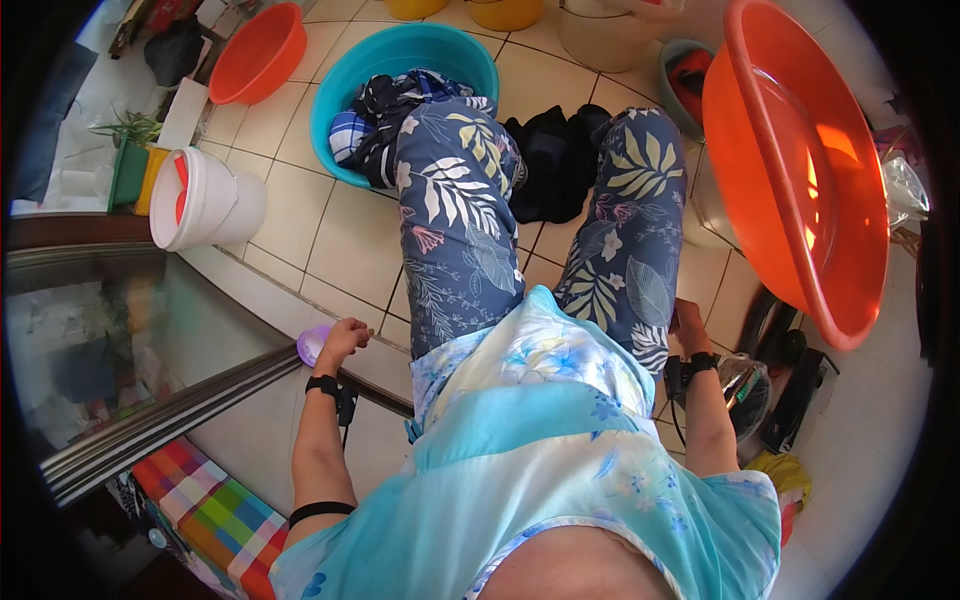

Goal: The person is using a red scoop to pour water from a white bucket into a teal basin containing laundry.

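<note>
My left hand hangs out to the left of my thigh, its fingers curled, near a small purple plastic thing by the door track. Whether its fingers pinch anything is too small to tell. Beside my right thigh is my right hand, partly hidden by the leg. Before me stands a turquoise plastic basin holding dark and blue plaid clothes. A heap of black cloth lies on the tiles between my lower legs.
A large orange basin rises at my right. On the left are a white bucket, a smaller orange basin and a glass sliding door. Yellow buckets stand at the far side. A checked cloth lies behind left.
</note>
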